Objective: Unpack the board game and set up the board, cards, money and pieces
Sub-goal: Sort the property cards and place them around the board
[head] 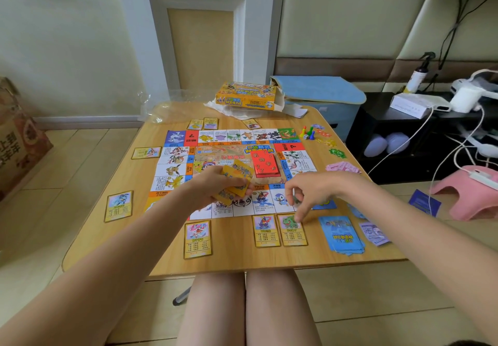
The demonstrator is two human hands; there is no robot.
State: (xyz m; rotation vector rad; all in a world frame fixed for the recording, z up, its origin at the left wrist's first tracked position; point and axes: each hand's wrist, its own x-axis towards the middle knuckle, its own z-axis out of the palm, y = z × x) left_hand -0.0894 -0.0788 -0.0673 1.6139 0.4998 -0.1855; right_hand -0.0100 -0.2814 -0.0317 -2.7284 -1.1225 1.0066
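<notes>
Wooden table [113,189], seen from the seated person's head. Game board [231,167] is laid flat at table centre, a red card deck [264,163] stacked on its middle, slightly toward 3 o'clock.

Left hand [215,186] is held over the board's 6 o'clock edge, fingers curled round a fanned stack of yellow cards [237,181].

Right hand [310,192] is held over the board's 5 o'clock corner, fingers loosely bent and pointing down, nothing seen between them; the fingertips [297,217] are at the top edge of the green-creature card [292,229]. Contact cannot be told.

Yellow-framed cards are laid face up around the board: the green-creature card and a blue-creature card [266,230] side by side at 6 o'clock, a pink-creature card [197,239] further toward 7 o'clock, one card [118,206] at 8 o'clock, one card [146,152] at 9 o'clock, three more along the 12 o'clock edge.

Blue card stack [341,234] is at 4 o'clock, purple money [374,234] just beside it, pink money [342,168] at 3 o'clock. Coloured pawns [308,131] and a die [305,136] are grouped at 1 o'clock. Opened game box [246,95] is at the far edge, 12 o'clock, resting on crumpled plastic wrap [159,108].
</notes>
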